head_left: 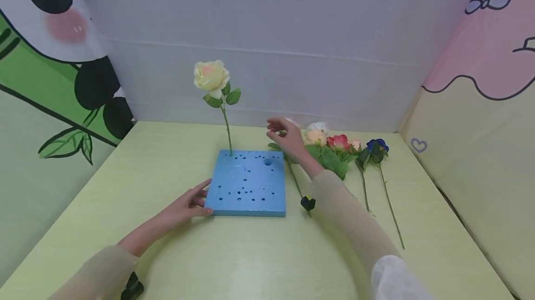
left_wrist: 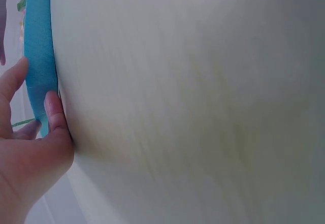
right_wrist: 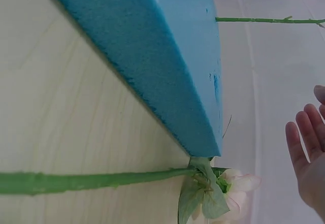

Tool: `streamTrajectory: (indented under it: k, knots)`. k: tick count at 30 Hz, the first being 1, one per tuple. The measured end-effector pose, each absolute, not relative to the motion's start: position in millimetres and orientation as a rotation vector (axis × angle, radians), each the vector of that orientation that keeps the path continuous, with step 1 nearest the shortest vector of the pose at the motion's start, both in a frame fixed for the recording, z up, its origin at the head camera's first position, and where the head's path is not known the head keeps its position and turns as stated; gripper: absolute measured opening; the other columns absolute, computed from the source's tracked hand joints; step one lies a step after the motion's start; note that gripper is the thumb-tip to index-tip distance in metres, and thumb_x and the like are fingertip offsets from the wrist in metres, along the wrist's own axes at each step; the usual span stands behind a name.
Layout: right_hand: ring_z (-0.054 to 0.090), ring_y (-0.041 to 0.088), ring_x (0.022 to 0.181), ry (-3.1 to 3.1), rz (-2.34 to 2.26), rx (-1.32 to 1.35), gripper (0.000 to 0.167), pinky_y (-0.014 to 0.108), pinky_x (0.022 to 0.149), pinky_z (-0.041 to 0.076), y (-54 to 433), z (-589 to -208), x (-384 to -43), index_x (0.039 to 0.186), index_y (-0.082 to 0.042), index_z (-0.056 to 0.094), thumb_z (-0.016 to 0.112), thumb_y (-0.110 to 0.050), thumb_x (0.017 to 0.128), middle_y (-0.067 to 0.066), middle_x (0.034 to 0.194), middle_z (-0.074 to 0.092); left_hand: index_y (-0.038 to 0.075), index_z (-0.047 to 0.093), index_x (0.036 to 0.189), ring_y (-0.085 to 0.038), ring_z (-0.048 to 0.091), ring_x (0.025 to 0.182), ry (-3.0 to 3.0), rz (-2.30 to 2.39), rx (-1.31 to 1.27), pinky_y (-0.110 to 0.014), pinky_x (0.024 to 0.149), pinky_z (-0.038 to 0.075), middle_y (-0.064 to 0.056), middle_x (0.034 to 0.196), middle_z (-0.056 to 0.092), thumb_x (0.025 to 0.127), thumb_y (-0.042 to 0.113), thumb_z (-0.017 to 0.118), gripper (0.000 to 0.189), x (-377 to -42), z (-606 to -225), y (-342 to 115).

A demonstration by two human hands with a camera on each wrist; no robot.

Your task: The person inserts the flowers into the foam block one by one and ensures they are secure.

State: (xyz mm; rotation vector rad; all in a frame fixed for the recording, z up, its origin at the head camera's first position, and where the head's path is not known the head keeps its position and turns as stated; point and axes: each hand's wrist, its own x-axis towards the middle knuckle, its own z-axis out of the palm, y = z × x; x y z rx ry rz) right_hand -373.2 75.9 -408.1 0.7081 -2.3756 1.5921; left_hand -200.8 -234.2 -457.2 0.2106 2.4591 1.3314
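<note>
In the head view, we see the left hand (head_left: 190,203) hold the blue block (head_left: 256,177) on the desk (head_left: 251,263); a cream rose (head_left: 212,77) stands in it. The right hand (head_left: 289,138), loosely bent and empty, hovers near flowers (head_left: 337,142). The left wrist view shows parted fingers (left_wrist: 14,82) touching the block; the right, a green stem (right_wrist: 101,179) beside it.

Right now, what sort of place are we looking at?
Probably a staged tabletop set: a table, a plain backdrop right behind it, and cartoon panels on both sides.
</note>
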Motion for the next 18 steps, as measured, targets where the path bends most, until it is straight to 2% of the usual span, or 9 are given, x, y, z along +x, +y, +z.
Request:
streamTrajectory:
  k: [5, 11, 18]
  knots:
    - [0.064, 0.029, 0.109, -2.373, 1.598, 0.669, 0.040, 0.046, 0.091, 0.053, 85.9, -408.5, -362.1, 0.132, -0.009, 0.061, 0.066, -0.009, 0.093, 0.014, 0.122, 0.067, 0.019, 0.017, 0.160, -0.029, 0.050, 0.121, 2.466, 1.327, 0.199, -0.042, 0.099, 0.044, -0.018, 0.143, 0.044, 0.090, 0.033, 0.072, 0.090, -201.2, -457.6, -235.7]
    - [0.059, 0.038, 0.120, -2.386, 1.635, 0.659, 0.047, 0.045, 0.097, 0.052, 95.5, -414.7, -347.5, 0.136, -0.006, 0.056, 0.067, -0.003, 0.091, 0.014, 0.131, 0.063, 0.018, 0.018, 0.159, -0.031, 0.049, 0.123, 2.472, 1.327, 0.208, -0.043, 0.098, 0.044, -0.019, 0.144, 0.043, 0.089, 0.034, 0.073, 0.091, -202.6, -460.2, -238.2]
    - [0.051, 0.037, 0.132, -2.493, 1.600, 0.661, 0.055, 0.047, 0.104, 0.047, 107.3, -428.0, -330.6, 0.142, -0.002, 0.049, 0.068, -0.004, 0.091, 0.016, 0.142, 0.054, 0.018, 0.017, 0.159, -0.031, 0.049, 0.123, 2.460, 1.335, 0.210, -0.044, 0.099, 0.044, -0.019, 0.144, 0.043, 0.089, 0.035, 0.073, 0.092, -202.9, -461.9, -238.3]
